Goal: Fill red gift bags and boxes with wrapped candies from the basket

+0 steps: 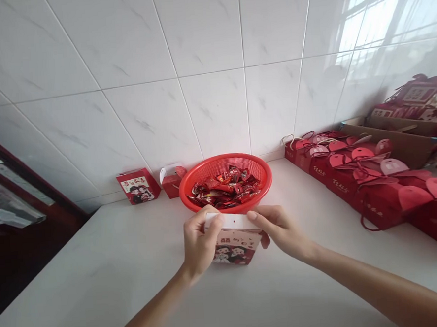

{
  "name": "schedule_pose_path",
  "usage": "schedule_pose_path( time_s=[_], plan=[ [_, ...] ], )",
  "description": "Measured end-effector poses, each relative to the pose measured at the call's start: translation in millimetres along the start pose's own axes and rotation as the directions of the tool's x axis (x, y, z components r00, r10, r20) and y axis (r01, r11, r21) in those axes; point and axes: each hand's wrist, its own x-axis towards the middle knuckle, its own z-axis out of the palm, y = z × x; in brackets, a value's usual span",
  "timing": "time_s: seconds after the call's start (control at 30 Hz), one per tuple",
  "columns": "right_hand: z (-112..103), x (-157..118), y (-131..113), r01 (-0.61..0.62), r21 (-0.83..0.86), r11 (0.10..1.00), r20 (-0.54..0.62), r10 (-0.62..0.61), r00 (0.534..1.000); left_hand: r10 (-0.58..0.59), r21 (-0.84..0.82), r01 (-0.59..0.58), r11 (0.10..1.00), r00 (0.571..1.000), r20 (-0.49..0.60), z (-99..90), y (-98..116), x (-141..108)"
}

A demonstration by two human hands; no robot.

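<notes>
A small red and cream candy box [234, 249] with a cartoon couple printed on its front stands on the white counter before me. My left hand [203, 238] pinches the left end of its white top flap between thumb and fingers. At the flap's right end, my right hand [276, 229] grips it the same way, thumb on top. A small hole shows in the middle of the flap. Just behind the box is a red plastic basket [266, 183] holding many red-wrapped candies [227, 185]. The inside of the box is hidden.
Left of the basket stand a printed red box [138, 186] and a smaller red box [171, 182] with its flap up. Rows of red gift boxes [338, 181] line the right side, beside a cardboard carton [397, 132]. A tiled wall [215, 109] closes off the back.
</notes>
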Motion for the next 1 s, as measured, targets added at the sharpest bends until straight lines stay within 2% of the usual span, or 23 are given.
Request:
schedule_pose_path(
  time_s=[0.13, 0.3, 0.4, 0.5, 0.63, 0.73, 0.8, 0.87, 0.93, 1.0],
  plan=[
    [4.6, 8.6, 6.1, -0.086, 0.024, 0.996, 0.004, 0.086, 0.996, -0.147, -0.003, 0.149, 0.989, 0.983, 0.113, -9.3, -7.9, 5.9],
    [7.6, 20.5, 11.4, -0.111, 0.014, 0.994, 0.020, 0.111, 0.994, -0.274, 0.049, 0.271, 0.961, 0.926, 0.260, -24.3, -10.2, 19.4],
    [6.9, 31.3, 9.8, -0.067, -0.028, 0.997, -0.021, 0.067, 0.998, -0.332, 0.071, 0.328, 0.942, 0.884, 0.328, -28.7, -9.7, 22.5],
    [0.7, 41.6, 4.1, 0.029, -0.170, 0.985, -0.049, -0.038, 0.998, -0.349, 0.076, 0.344, 0.936, 0.869, 0.350, -28.5, -9.7, 21.1],
    [-22.2, 55.7, -5.3, 0.179, -0.466, 0.867, -0.104, -0.254, 0.961, -0.309, 0.130, 0.280, 0.951, 0.875, 0.373, -31.6, -7.4, 18.0],
    [-46.2, 74.4, -11.8, 0.174, -0.579, 0.797, -0.211, -0.352, 0.912, -0.225, 0.166, 0.174, 0.971, 0.901, 0.370, -40.8, -2.3, 20.5],
    [-58.7, 92.2, -13.9, 0.113, -0.570, 0.814, -0.274, -0.318, 0.908, -0.168, 0.165, 0.117, 0.979, 0.926, 0.337, -46.5, 1.6, 28.0],
    [-65.2, 112.2, -12.4, 0.040, -0.547, 0.836, -0.295, -0.237, 0.926, -0.117, 0.182, 0.062, 0.981, 0.945, 0.305, -47.9, 4.3, 42.5],
    [-66.0, 131.6, -6.5, 0.010, -0.532, 0.847, -0.283, -0.189, 0.940, -0.054, 0.244, -0.021, 0.970, 0.954, 0.295, -42.7, 3.9, 64.3],
    [-63.7, 147.5, 3.0, -0.002, -0.510, 0.860, -0.274, -0.160, 0.948, 0.009, 0.336, -0.127, 0.933, 0.944, 0.330, -31.6, -1.1, 90.7]
  ],
)
